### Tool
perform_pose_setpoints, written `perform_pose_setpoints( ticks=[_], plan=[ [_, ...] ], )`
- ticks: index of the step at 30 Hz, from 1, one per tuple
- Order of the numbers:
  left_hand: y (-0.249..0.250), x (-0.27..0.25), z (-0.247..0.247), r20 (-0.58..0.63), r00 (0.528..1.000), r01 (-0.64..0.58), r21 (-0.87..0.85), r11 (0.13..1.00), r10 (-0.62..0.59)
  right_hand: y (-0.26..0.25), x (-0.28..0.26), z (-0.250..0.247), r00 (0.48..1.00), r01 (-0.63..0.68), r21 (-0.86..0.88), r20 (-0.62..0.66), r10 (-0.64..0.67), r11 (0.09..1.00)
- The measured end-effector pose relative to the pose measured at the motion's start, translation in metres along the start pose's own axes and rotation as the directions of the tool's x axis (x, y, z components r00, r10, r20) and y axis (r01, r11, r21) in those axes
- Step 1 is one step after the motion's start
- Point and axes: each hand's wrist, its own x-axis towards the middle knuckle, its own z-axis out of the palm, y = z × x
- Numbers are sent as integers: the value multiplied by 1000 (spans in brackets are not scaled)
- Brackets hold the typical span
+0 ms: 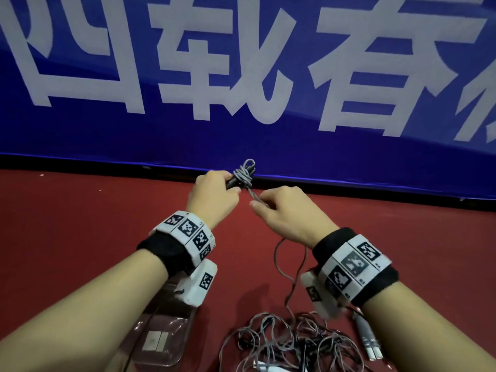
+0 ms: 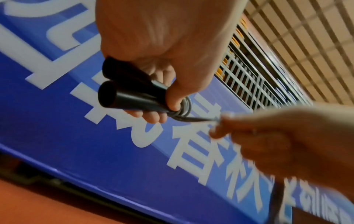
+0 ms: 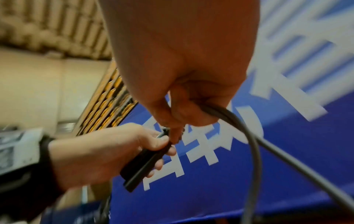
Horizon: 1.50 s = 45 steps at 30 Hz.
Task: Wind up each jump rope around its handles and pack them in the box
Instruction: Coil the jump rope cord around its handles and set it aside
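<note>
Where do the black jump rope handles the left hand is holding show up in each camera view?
Head: black handles just above centre, mostly hidden in the left hand, grey rope coiled on them.
Left wrist: left of centre, both round ends showing.
Right wrist: lower centre-left, slanting down-left.
Shared landmark: blue banner with white characters.

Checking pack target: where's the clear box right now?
Head view, lower left: the clear box sits on the red floor under the left forearm, left of the tangled rope pile.
</note>
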Motion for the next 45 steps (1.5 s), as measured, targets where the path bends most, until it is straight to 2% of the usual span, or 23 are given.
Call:
perform_pose_setpoints(
  ticks=[2, 3, 4, 6, 7, 9, 11, 12, 15, 17, 19, 21, 23, 25, 27, 28, 31, 33, 36, 39, 42, 44, 45],
  plan=[
    [6, -9, 4, 72, 996, -66, 200, 978, 52, -9, -6, -7, 993, 117, -238, 35, -111, 964],
    [9, -13, 7, 142, 984, -141, 296, 945, 103, -11, -7, -11, 987, 160, -320, 43, -155, 934],
    [13, -16, 9, 240, 958, -239, 371, 897, 156, -10, -7, -16, 980, 198, -377, 52, -193, 905],
    [18, -22, 13, 444, 868, -422, 424, 801, 221, -2, -5, -25, 967, 256, -372, 99, -236, 892],
    [18, -23, 14, 521, 824, -474, 417, 775, 223, 6, -2, -28, 963, 266, -291, 124, -239, 919],
    [14, -24, 14, 627, 748, -517, 344, 784, 218, 22, 2, -29, 966, 241, -52, 114, -234, 969],
    [7, -21, 12, 680, 682, -504, 170, 847, 269, 40, 6, -21, 978, 197, 222, 25, -207, 955],
    [4, -20, 10, 667, 674, -474, 62, 879, 316, 47, 8, -16, 983, 179, 355, -16, -185, 918],
    [-6, -16, 4, 532, 739, -356, -212, 910, 413, 58, 10, 5, 998, 67, 676, -52, -43, 734],
    [-10, -14, 0, 442, 789, -294, -337, 895, 426, 63, 10, 22, 997, -54, 818, 16, 71, 573],
    [-14, -12, 2, 316, 868, -223, -443, 868, 384, 63, 9, 34, 983, -176, 902, 143, 111, 395],
    [-17, -8, 6, 193, 940, -162, -479, 863, 283, 55, 9, 39, 967, -249, 921, 217, 136, 299],
    [-22, -4, 12, 112, 979, -97, -468, 878, 168, 41, 12, 39, 967, -237, 903, 183, 178, 359],
    [-22, -2, 21, 60, 995, -43, -473, 880, 80, 28, 12, 38, 970, -185, 839, 71, 233, 512],
    [-15, -6, 25, -20, 998, -66, -400, 914, 63, 19, 11, 39, 953, -139, 747, -78, 293, 650],
    [-11, -8, 26, -62, 995, -98, -316, 944, 82, 17, 10, 39, 938, -119, 721, -144, 316, 683],
    [4, -18, 21, -213, 958, -199, -18, 980, 191, 11, 10, 32, 921, -26, 745, -241, 306, 666],
    [10, -22, 15, -305, 909, -275, 74, 958, 285, 7, 10, 22, 924, 43, 771, -272, 268, 635],
    [19, -24, 6, -356, 874, -311, 108, 944, 329, 1, 10, 12, 917, 92, 790, -304, 257, 607],
    [25, -25, -1, -373, 891, -260, 54, 964, 261, -7, 12, 13, 927, 38, 822, -241, 286, 569],
    [22, -18, -8, -390, 916, -158, -132, 979, 96, -16, 12, 19, 962, -7, 748, -178, 209, 664],
    [17, -15, -12, -375, 926, -124, -171, 977, 52, -19, 12, 18, 979, 12, 566, -176, 106, 824],
    [14, -15, -12, -367, 927, -139, -129, 982, 83, -18, 12, 15, 979, 30, 441, -192, 61, 897]
  ],
)
